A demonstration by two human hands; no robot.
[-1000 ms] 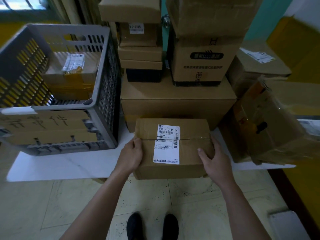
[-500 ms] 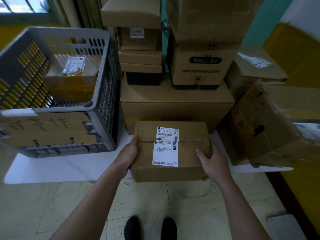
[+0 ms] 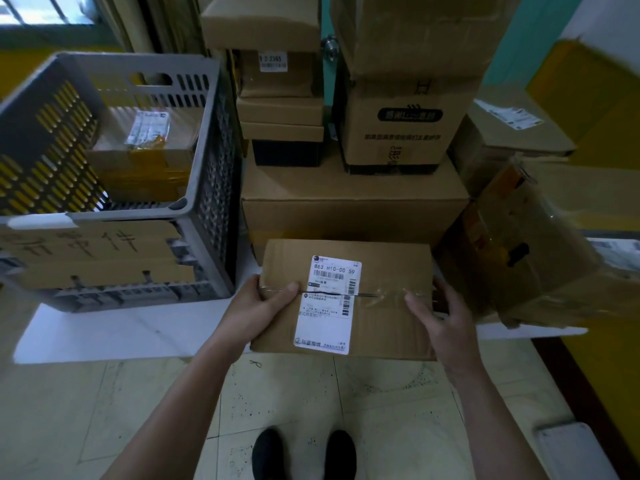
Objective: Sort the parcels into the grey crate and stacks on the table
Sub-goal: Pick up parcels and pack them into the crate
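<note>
At the table (image 3: 104, 327) edge, parcel (image 3: 381, 323) between left grip (image 3: 256, 306) and right grip (image 3: 440, 317), both clasping its sides

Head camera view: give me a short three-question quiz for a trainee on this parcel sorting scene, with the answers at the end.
1. True or false: the left hand and the right hand both grip the labelled parcel.
2. What lies inside the grey crate? A) a folded towel B) a taped cardboard parcel C) a water bottle
3. Fill in: the shipping label on the held parcel is ___ in colour.

Key: 1 true; 2 B; 3 white.
</note>
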